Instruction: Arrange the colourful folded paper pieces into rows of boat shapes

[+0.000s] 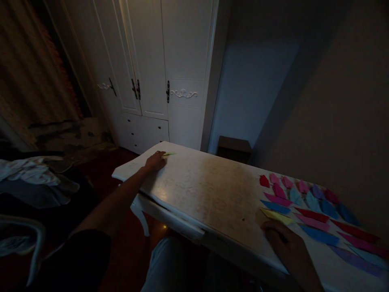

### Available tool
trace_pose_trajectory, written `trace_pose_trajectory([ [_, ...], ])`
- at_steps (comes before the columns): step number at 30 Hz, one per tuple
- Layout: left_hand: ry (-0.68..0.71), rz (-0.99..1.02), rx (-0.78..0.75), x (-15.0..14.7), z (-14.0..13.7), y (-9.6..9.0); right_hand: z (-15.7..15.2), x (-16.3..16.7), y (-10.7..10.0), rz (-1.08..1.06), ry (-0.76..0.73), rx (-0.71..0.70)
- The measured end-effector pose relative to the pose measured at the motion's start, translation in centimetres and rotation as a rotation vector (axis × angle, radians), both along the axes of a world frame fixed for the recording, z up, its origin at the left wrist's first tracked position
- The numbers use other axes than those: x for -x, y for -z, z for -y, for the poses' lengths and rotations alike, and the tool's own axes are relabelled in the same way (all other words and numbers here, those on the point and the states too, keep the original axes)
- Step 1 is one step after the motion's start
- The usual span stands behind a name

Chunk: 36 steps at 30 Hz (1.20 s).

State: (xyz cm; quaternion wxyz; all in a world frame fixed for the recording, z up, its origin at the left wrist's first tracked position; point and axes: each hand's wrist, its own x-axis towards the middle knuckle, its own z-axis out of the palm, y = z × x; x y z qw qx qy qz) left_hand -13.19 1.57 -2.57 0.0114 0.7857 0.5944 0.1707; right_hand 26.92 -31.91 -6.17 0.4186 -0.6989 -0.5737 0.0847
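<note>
Far along the white table (188,178), at its left end, my left hand (155,161) has its fingers closed on a small yellow-green folded paper (169,154), whose pointed end sticks out to the right. My right hand (281,237) rests by the table's front edge with its fingers curled in; nothing shows in them. Just beyond its knuckles lies a yellow folded paper (278,216). A blue folded paper (276,207) and a pink one (278,199) lie behind that. More red, pink, blue and purple folded papers (354,259) spread in rows to the right.
A partly pulled-out drawer (173,219) is under the table's front edge. Behind the table stand a white wardrobe (188,52) and a small dark brown cabinet (234,144). Clothes (27,174) are heaped at the left, near a pale curved chair frame (38,231).
</note>
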Motion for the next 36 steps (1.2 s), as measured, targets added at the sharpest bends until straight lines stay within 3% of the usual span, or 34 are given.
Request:
trace_pose_trajectory([
  [7,0.012,-0.204,0.05,0.4,-2.6,0.2,0.3,-0.4,0.2,-0.036,0.055,-0.007],
  [16,0.159,-0.328,0.04,0.5,0.1,-0.4,0.4,0.3,-0.8,-0.048,0.076,-0.079],
  [20,0.222,-0.315,-0.044,1.3,0.8,-1.0,0.5,0.3,-0.7,-0.01,0.08,-0.085],
  [24,0.196,-0.343,-0.079,1.8,0.2,-1.1,0.6,0.2,-0.5,0.026,0.073,-0.088],
  [30,0.319,-0.483,0.019,0.7,-1.6,-0.5,0.5,0.1,-0.4,0.054,0.076,-0.102],
  [36,0.401,-0.529,0.001,-0.2,-1.9,-1.2,0.6,0.3,-0.5,0.07,0.071,-0.124],
])
